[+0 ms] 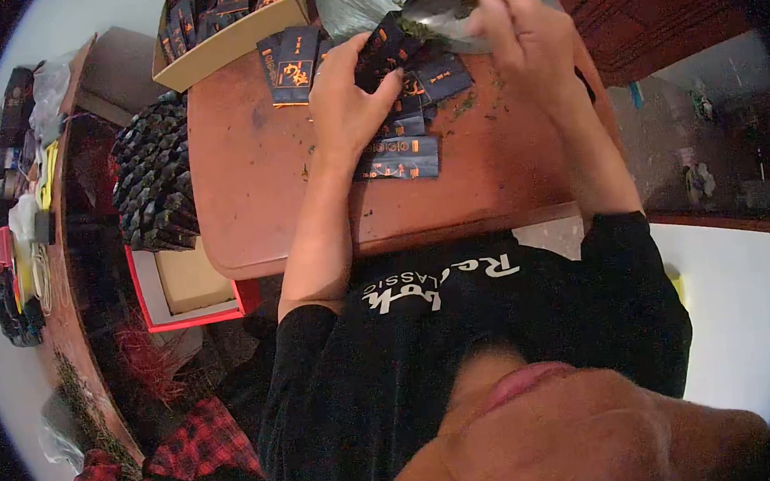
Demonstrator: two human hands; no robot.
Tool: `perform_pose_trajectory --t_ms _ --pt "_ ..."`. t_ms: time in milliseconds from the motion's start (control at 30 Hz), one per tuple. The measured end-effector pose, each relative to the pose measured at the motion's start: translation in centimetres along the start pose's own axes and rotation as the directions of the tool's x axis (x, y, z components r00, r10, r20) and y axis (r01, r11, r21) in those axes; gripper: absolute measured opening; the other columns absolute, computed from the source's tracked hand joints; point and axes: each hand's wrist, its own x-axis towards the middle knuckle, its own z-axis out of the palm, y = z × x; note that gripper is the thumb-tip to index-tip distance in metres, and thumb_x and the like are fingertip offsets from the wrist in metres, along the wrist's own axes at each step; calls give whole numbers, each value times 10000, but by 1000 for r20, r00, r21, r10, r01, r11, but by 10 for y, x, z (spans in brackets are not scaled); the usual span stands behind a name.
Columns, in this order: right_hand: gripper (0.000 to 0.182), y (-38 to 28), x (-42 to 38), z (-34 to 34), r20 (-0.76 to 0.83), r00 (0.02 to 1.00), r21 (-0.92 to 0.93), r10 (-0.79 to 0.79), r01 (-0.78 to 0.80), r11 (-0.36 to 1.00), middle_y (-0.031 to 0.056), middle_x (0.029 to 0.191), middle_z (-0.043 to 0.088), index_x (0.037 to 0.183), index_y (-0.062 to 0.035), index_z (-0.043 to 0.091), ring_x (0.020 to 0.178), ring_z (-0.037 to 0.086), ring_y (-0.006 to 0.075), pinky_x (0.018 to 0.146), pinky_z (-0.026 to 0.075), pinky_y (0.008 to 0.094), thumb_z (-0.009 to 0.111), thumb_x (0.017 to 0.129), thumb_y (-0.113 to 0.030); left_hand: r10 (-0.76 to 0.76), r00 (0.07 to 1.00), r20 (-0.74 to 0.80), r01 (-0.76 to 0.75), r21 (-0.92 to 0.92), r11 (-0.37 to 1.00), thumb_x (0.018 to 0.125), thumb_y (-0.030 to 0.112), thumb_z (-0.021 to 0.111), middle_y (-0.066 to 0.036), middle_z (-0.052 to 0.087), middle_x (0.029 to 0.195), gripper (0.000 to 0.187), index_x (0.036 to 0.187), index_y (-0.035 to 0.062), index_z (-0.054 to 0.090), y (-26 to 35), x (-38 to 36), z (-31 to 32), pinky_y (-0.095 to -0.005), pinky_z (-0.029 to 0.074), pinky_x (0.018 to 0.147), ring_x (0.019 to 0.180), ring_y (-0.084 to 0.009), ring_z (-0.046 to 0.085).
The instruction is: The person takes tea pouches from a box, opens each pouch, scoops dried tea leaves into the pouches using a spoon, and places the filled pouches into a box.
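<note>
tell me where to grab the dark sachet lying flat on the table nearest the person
Take the flat sachet by one short end, best its right end, which lies over bare table. It lies flat with its long side across, so a pinch from the side works better than from above. The left hand sits just over its left part.

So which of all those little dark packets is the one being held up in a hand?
The dark orange-printed packet pinched in the left hand, under the metal spoon. The other packets lie flat on the table.
</note>
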Motion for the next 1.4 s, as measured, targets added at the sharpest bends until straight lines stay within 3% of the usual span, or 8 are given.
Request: perform_pose_trajectory --t_ms 100,300,400,567,667,800,1200,1400 --pt "264 14 12 -5 -170 974 -81 -150 138 987 78 667 655 981 33 625 521 600 140 471 473 262 458 989 -171 -15 1000 10 15 9 1000 690 190 784 -148 656 1055 504 1147 51 624 0 0 0 -378 494 879 995 -315 628" --pt "212 61 7 -4 -82 986 33 142 -140 990 36 740 694 1102 -57 665 675 637 66 636 508 226 528 979 -162 -114 991 68 127 -246 961 709 144 785 -129 641 1085 516 1182 33 611 1 1 -3 -339 491 892 1011 -247 626" --pt "184 59 0 4 -112 962 48 247 -243 969 87 745 694 1068 -71 653 635 669 173 628 535 304 540 953 -160 -146 980 133 183 -337 923 792 68 750 -109 612 1160 547 1287 -4 528 -7 -1 -1 -325 513 888 1096 -200 575" --pt "216 70 -20 11 -170 913 241 372 -327 914 52 732 703 1051 -32 665 637 633 87 615 512 243 516 977 -171 -289 923 254 384 -633 672 729 111 771 -86 576 1159 591 1257 34 516 1 4 -10 -315 462 916 1066 -186 571" --pt "235 75 -24 12 -172 871 351 461 -383 854 51 729 695 1050 -4 655 608 605 89 578 489 233 504 985 -172 -291 942 168 326 -661 676 735 121 773 -69 565 1148 582 1248 39 510 -20 1 -5 -325 475 892 1065 -179 555" --pt "250 89 -31 6 -116 836 508 537 -414 755 66 746 688 1069 17 637 584 560 87 540 444 219 495 991 -173 -44 999 7 45 -236 971 723 94 763 -93 581 1150 565 1227 25 520 -2 6 -16 -339 493 894 1126 -199 544" --pt "312 122 -52 -3 -39 763 500 645 -544 674 90 804 675 1177 43 587 639 569 108 572 464 235 474 1009 -193 -198 911 -362 113 -243 963 682 137 780 -136 618 1068 540 1145 -1 540 -19 -19 -62 -350 524 861 994 -237 630" --pt "322 126 -54 -3 -39 779 587 626 -489 645 94 784 652 1193 62 577 614 521 96 555 434 236 481 1005 -181 -377 894 -240 319 -248 915 693 103 781 -128 620 1043 487 1103 -4 540 -36 -53 -87 -342 528 846 961 -204 641"
